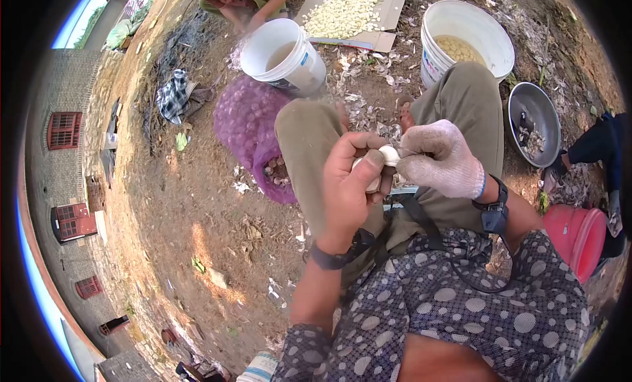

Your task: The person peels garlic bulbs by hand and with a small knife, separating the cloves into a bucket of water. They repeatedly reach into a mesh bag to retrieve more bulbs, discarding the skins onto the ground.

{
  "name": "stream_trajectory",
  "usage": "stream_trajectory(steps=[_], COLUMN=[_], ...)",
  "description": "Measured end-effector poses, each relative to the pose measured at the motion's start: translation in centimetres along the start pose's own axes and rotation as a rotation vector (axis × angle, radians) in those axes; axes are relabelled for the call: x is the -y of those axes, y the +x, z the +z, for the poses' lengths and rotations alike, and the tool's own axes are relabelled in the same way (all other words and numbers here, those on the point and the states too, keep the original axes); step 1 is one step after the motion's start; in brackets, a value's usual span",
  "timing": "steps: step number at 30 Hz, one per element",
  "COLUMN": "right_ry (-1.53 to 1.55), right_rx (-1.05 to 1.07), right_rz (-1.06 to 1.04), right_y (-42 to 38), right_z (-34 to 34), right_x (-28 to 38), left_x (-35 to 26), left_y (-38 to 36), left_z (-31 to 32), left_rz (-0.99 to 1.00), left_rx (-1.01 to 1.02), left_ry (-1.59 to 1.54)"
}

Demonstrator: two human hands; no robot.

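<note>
My bare left hand (355, 178) is closed around white garlic (390, 155), held above my lap between my knees. The thumb presses on the garlic from the near side. My right hand (440, 159), in a soiled white knit glove, is pinched shut right beside the garlic. What its fingertips grip is hidden by the glove. A purple net sack (247, 115) full of garlic bulbs lies on the ground beyond my left knee, its mouth towards me with bulbs showing.
Ahead stand a white bucket (289, 69) with cloudy liquid and another white bucket (431, 46) with pale cloves in liquid. Peeled cloves lie on cardboard (388, 40) near another person (243, 3). To the right are a metal bowl (553, 135) with scraps and a red bucket (573, 234).
</note>
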State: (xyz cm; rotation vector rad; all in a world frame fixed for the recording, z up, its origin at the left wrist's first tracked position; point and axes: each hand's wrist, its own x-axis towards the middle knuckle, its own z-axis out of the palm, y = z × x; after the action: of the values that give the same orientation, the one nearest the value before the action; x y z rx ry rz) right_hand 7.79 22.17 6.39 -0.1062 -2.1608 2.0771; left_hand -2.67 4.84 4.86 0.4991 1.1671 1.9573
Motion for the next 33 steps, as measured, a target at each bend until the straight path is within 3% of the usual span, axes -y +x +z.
stream_trajectory(steps=[2,6,11,14,17,20,21,28,33], right_ry=[0.06,0.278,0.521,0.518,0.512,0.178,0.251,0.308,0.229], right_rx=[0.058,0.136,-0.009,-0.025,-0.173,-0.182,-0.11,-0.1,-0.126], right_rz=[-0.022,0.046,0.189,0.337,0.317,-0.022,0.126,0.214,0.043], right_y=[0.1,0.3,1.5,1.8,2.2,3.1,2.8,3.5,3.6], right_z=[-0.5,-0.5,0.3,-0.2,0.2,0.8,0.6,0.0,0.2], right_x=[-0.6,-2.6,-4.8,-6.2,-6.3,-6.4,-5.1,-4.0,-5.1], left_x=[0.5,2.1,3.2,3.7,3.3,2.6,2.6,2.8,2.9], left_y=[0.2,0.2,-0.8,-0.5,-0.2,0.4,0.4,1.2,1.7], left_z=[-1.0,-2.2,-2.0,-2.5,-2.5,-2.1,-2.1,-0.5,-0.1], left_rz=[-0.08,-0.188,-0.201,-0.153,-0.073,-0.084,-0.098,-0.024,0.055], left_rx=[0.122,0.179,0.131,0.057,-0.134,-0.272,-0.291,-0.313,-0.338], left_ry=[-0.141,-0.471,-0.678,-0.559,-0.357,0.086,0.117,0.314,0.418])
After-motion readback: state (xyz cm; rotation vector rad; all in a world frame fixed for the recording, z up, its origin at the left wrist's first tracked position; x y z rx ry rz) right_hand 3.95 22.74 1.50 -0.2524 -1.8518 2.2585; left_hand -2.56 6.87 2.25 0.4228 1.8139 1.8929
